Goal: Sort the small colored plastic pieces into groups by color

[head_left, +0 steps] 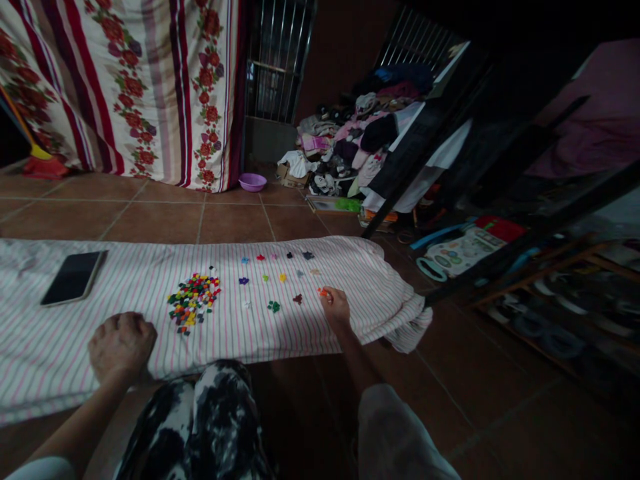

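My right hand (pixel 336 307) is closed in a pinch over the right part of the striped cloth (pixel 280 340), with a small orange piece (pixel 323 291) at its fingertips. My left hand (pixel 123 343) rests as a fist near the front edge, and nothing shows in it. Between the hands lies a pile of tiny mixed-colour pieces (pixel 195 297). Sorted groups are spread in rows beside it, among them dark green pieces (pixel 273 306), brown pieces (pixel 298 299), yellow pieces (pixel 283 277), purple pieces (pixel 243 281) and red pieces (pixel 261 257). A beige group (pixel 315 271) sits just beyond my right hand.
A dark-screened phone (pixel 74 277) lies at the left on the cloth. Beyond, on the tiled floor, are a purple basin (pixel 253 182), a red broom (pixel 45 165) and a heap of clothes (pixel 350 140). To the right stands a shelf (pixel 540 293) near a dark post.
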The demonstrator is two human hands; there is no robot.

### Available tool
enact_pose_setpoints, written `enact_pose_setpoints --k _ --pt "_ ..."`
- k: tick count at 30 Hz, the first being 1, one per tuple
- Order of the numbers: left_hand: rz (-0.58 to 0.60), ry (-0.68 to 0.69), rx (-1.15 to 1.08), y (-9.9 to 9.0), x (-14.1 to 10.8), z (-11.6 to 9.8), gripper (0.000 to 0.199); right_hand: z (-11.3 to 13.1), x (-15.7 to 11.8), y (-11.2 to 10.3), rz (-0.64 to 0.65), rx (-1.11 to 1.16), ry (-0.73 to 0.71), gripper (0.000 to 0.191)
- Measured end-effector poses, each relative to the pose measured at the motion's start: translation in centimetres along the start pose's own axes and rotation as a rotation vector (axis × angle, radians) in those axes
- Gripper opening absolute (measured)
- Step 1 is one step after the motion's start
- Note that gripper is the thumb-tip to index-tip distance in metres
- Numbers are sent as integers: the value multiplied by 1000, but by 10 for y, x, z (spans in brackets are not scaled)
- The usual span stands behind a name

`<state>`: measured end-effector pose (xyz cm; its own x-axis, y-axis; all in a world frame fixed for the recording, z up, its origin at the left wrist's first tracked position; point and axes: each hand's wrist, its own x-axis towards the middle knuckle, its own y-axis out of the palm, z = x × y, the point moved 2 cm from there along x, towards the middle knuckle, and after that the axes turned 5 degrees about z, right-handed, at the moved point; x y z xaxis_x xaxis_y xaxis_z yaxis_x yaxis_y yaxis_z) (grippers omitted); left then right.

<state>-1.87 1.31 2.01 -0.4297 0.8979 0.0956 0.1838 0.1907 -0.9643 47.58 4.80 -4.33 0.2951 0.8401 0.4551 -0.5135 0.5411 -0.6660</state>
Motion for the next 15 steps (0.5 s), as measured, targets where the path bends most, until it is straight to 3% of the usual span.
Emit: enact_pose_setpoints --k 4,10,15 --pt "-34 3 164 1 1 0 34 3 1 1 -2 -13 23 29" --pt "-74 46 100 3 1 2 35 6 -2 -4 -1 8 36 31" --pt "-145 62 76 10 3 6 35 7 -4 -9 -95 12 28 35"
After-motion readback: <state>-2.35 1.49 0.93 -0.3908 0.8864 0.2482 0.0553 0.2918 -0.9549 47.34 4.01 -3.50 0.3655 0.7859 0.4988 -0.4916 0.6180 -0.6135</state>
